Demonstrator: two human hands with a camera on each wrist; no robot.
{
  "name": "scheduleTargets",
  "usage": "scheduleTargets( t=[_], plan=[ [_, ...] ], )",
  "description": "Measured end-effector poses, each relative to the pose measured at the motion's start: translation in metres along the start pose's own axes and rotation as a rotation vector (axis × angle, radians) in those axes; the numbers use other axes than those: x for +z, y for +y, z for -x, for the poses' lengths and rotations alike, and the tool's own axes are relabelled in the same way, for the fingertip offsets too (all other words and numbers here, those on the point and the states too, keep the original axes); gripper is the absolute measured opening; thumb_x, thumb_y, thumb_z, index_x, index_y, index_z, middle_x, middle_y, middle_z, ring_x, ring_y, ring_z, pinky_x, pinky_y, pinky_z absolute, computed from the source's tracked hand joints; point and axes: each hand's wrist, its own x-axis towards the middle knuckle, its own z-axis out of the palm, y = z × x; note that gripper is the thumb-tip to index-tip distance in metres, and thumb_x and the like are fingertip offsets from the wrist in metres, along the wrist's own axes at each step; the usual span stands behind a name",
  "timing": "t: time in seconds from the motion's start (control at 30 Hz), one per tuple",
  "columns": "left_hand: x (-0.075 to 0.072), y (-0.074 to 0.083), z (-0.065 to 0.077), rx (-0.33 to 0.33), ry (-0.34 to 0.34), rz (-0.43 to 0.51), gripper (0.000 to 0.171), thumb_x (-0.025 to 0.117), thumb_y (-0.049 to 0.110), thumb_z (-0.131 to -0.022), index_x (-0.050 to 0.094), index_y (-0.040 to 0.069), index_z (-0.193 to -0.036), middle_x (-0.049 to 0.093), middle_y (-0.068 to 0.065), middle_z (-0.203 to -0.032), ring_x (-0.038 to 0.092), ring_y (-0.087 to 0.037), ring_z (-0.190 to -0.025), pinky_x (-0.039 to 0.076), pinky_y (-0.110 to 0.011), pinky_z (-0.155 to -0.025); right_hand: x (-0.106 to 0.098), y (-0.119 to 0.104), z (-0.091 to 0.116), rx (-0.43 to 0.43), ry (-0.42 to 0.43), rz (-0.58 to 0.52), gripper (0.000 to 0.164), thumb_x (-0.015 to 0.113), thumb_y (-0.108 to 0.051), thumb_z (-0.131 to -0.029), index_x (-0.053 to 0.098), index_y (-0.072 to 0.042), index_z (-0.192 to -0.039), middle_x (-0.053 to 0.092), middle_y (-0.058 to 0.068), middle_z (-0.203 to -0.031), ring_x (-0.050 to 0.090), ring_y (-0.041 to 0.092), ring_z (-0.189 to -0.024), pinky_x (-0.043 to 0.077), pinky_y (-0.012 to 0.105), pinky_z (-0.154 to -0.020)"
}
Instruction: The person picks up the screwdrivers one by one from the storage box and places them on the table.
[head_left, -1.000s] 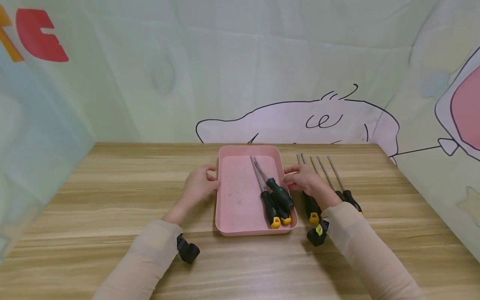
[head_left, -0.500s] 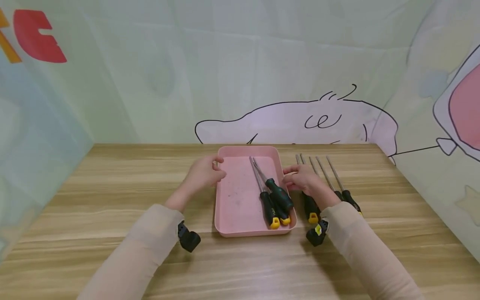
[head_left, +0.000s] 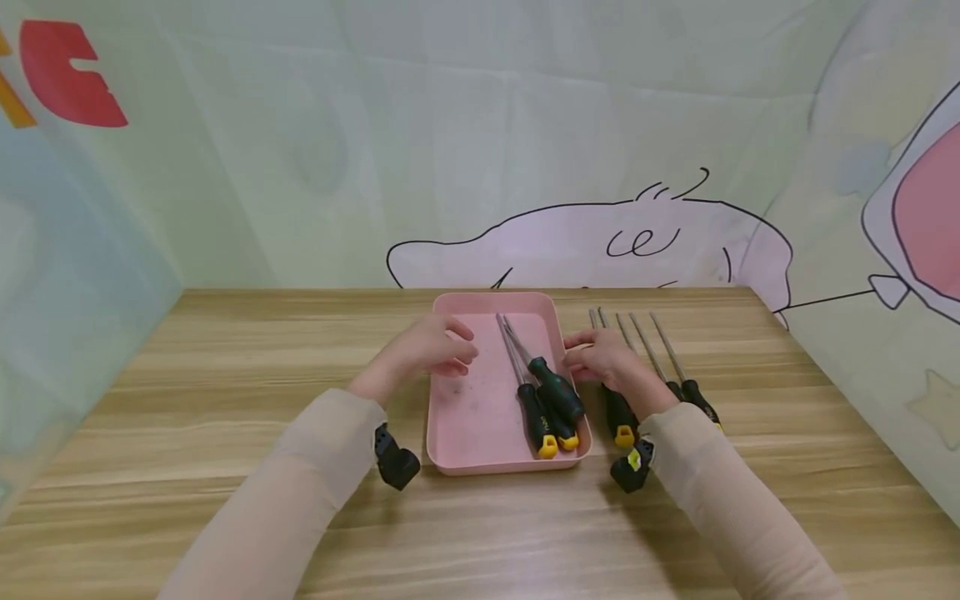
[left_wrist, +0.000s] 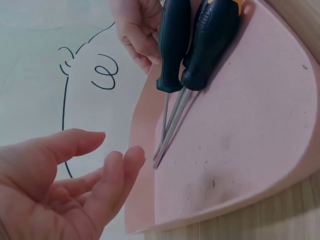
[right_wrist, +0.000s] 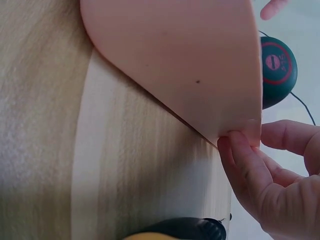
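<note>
A pink tray (head_left: 468,429) lies on the table with three screwdrivers inside. Their dark handles, two with yellow ends, point toward the near right corner. The dark green screwdriver (head_left: 557,392) lies on top of the others. My left hand (head_left: 433,346) hovers over the tray's left side, fingers loosely bent and holding nothing; the left wrist view shows the gap between thumb and fingers of that hand (left_wrist: 65,185). At the tray's right wall, my right hand (head_left: 607,358) pinches the rim, thumb at the inner side and fingers against the outer wall (right_wrist: 200,100).
To the right of the tray, several more screwdrivers (head_left: 701,400) lie side by side on the wooden table (head_left: 247,375), partly hidden under my right hand and wrist. A printed cloth backdrop (head_left: 337,167) stands behind the table's far edge.
My left hand has left the tray's left rim and moved right, over the tray's inside. My right hand stays at the right rim; the tray and screwdrivers keep their places.
</note>
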Motion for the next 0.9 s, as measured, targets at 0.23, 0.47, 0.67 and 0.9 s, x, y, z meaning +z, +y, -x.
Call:
scheduleTargets(
  t=[0.23,0.47,0.67,0.9],
  plan=[
    [0.007,0.005,-0.005,-0.03,-0.094,0.104,0.038,0.06,0.013,-0.089,0.052,-0.006,-0.12,0.064,-0.019,-0.1,0.065,-0.019,-0.077,0.054,-0.027,-0.07,0.0,0.001,0.0,-0.009,-0.009,0.006,0.041,0.058,0.002,-0.086,0.049,0.008,-0.125,0.056,0.021,-0.106,0.061,0.017,-0.073,0.053,0.032,-0.078],
    [0.018,0.008,-0.014,-0.049,-0.112,0.106,0.037,0.06,0.014,-0.09,0.055,-0.004,-0.121,0.066,-0.017,-0.098,0.066,-0.017,-0.075,0.053,-0.027,-0.07,-0.001,0.001,-0.001,-0.018,-0.007,-0.01,0.041,0.059,0.002,-0.085,0.049,0.008,-0.125,0.056,0.02,-0.104,0.061,0.017,-0.072,0.052,0.033,-0.078],
    [0.03,0.009,-0.021,-0.077,-0.132,0.153,0.032,0.059,0.014,-0.091,0.057,-0.004,-0.118,0.066,-0.016,-0.094,0.065,-0.015,-0.07,0.053,-0.025,-0.068,-0.002,0.002,0.0,-0.027,-0.005,-0.013,0.041,0.058,0.003,-0.085,0.049,0.008,-0.125,0.056,0.02,-0.104,0.061,0.016,-0.071,0.053,0.032,-0.076],
    [0.041,0.009,-0.029,-0.112,-0.151,0.266,0.027,0.06,0.011,-0.09,0.06,-0.009,-0.108,0.066,-0.015,-0.086,0.062,-0.011,-0.06,0.053,-0.024,-0.065,0.0,0.002,-0.001,-0.029,-0.01,-0.029,0.042,0.057,0.004,-0.084,0.048,0.011,-0.125,0.057,0.017,-0.099,0.061,0.013,-0.067,0.054,0.028,-0.068]
  ],
)
